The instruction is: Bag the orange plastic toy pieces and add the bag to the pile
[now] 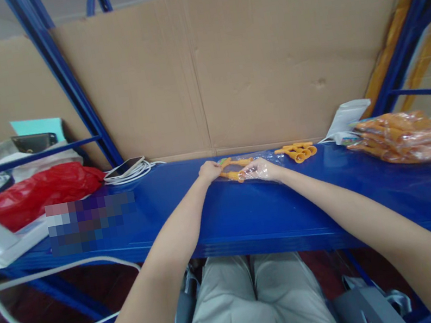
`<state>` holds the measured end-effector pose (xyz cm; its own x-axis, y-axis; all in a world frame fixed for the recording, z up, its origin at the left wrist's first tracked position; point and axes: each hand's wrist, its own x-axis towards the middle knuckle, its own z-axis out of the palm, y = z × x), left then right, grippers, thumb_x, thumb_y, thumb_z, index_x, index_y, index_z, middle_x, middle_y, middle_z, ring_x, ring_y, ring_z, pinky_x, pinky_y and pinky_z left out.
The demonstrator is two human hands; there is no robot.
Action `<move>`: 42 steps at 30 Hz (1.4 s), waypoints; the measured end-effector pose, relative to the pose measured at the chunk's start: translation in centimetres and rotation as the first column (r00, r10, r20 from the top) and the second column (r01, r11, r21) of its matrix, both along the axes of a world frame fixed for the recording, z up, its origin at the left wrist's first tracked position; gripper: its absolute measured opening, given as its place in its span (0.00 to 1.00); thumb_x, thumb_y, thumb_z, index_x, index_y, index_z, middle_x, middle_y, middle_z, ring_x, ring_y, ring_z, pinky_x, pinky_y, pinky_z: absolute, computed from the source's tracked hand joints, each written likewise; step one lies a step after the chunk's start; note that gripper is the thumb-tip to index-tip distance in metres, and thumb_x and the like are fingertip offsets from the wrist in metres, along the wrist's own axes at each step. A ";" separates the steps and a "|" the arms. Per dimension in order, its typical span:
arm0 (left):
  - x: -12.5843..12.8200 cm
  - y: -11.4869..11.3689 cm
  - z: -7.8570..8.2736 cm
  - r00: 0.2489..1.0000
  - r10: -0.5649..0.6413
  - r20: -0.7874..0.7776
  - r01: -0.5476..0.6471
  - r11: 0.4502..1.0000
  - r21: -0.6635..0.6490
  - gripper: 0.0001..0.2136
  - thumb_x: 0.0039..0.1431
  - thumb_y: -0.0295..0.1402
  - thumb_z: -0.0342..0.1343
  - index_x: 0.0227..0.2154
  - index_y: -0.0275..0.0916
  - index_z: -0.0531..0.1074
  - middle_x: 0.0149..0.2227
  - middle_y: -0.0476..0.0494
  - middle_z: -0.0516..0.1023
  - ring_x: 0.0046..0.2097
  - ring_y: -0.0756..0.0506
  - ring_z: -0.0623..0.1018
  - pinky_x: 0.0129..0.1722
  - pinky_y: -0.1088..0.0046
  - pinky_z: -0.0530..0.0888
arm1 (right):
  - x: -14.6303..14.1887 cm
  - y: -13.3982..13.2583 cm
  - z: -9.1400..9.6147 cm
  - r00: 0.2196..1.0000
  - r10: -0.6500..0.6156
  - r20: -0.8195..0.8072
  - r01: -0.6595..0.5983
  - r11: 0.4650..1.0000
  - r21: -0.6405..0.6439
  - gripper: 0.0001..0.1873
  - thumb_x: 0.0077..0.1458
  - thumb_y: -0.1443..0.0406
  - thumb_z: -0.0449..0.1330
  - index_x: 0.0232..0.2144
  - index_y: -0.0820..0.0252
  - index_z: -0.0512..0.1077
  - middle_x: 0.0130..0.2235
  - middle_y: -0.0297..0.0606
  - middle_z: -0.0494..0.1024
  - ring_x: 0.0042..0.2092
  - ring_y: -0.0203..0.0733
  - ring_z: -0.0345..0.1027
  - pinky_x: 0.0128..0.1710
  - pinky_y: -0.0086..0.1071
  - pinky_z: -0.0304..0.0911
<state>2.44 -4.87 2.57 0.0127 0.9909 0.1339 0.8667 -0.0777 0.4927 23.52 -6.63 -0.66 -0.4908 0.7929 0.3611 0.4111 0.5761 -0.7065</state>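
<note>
Near the back of the blue shelf, my left hand (pixel 209 172) is closed on the left end of some orange plastic pieces (pixel 234 176). A clear plastic bag (pixel 270 156) lies around and beside these pieces. My right hand (pixel 260 169) is closed at their right side, with clear film spread over its back and fingers; whether it is inside the bag I cannot tell. Just right of it lies a small group of loose orange pieces (pixel 299 152) with round, hollow, cup-like ends. My fingertips are partly hidden by the film and the pieces.
Bagged orange pieces (pixel 405 138) are heaped at the right on the blue shelf (pixel 250 222). A white packet (pixel 348 117) leans behind them. At left lie a phone (pixel 128 168) on a coiled white cable (pixel 135 174) and a red bag (pixel 39 194). Cardboard (pixel 264 59) walls the back.
</note>
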 end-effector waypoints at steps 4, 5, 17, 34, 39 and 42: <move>-0.1 0.4 -0.3 1.000 0.002 0.019 -0.003 1.000 0.017 0.14 0.58 0.30 0.56 0.46 0.41 0.80 0.49 0.43 0.82 0.50 0.44 0.80 0.46 0.75 0.74 | -0.2 -0.1 0.2 0.999 0.025 0.028 -0.026 1.000 0.014 0.24 0.49 0.44 0.64 0.30 0.59 0.82 0.37 0.44 0.83 0.46 0.52 0.77 0.48 0.38 0.68; -0.1 0.5 -0.4 1.000 0.002 0.011 -0.002 1.000 0.020 0.14 0.59 0.29 0.55 0.46 0.41 0.80 0.49 0.43 0.82 0.50 0.44 0.80 0.46 0.75 0.75 | -0.2 -0.2 0.3 0.999 0.026 0.041 -0.027 0.999 0.028 0.24 0.50 0.44 0.63 0.29 0.59 0.82 0.37 0.44 0.83 0.46 0.52 0.76 0.49 0.38 0.67; 1.2 0.4 -0.4 0.921 -0.314 -0.232 0.374 0.880 0.292 0.19 0.64 0.25 0.44 0.50 0.36 0.77 0.57 0.43 0.75 0.62 0.48 0.70 0.65 0.71 0.61 | -0.2 0.0 0.7 0.993 0.095 0.073 -0.098 0.994 0.044 0.28 0.48 0.39 0.61 0.27 0.57 0.81 0.35 0.42 0.83 0.42 0.47 0.76 0.48 0.37 0.66; 1.6 0.0 -0.4 0.927 -0.348 -0.139 0.361 0.929 0.083 0.21 0.69 0.32 0.39 0.60 0.38 0.68 0.65 0.45 0.64 0.67 0.51 0.63 0.65 0.77 0.55 | -0.2 -0.9 1.3 0.986 0.130 0.105 -0.120 0.988 -0.094 0.22 0.50 0.47 0.64 0.35 0.57 0.82 0.43 0.39 0.82 0.47 0.48 0.74 0.53 0.40 0.64; 1.5 0.0 -0.2 0.929 -0.339 -0.148 0.357 0.927 0.113 0.21 0.69 0.32 0.40 0.58 0.34 0.69 0.64 0.42 0.66 0.66 0.50 0.65 0.64 0.78 0.56 | -0.4 -1.3 1.5 0.987 0.157 0.042 -0.147 0.973 -0.179 0.23 0.46 0.47 0.67 0.37 0.58 0.82 0.45 0.41 0.82 0.49 0.47 0.74 0.53 0.39 0.65; 1.5 0.0 -0.1 0.919 -0.354 -0.173 0.376 0.920 0.113 0.22 0.69 0.32 0.39 0.60 0.33 0.68 0.65 0.41 0.65 0.66 0.50 0.63 0.65 0.79 0.55 | -0.5 -1.5 1.7 0.987 0.160 0.024 -0.152 0.967 -0.206 0.21 0.45 0.49 0.68 0.37 0.56 0.83 0.47 0.39 0.82 0.50 0.47 0.73 0.54 0.38 0.64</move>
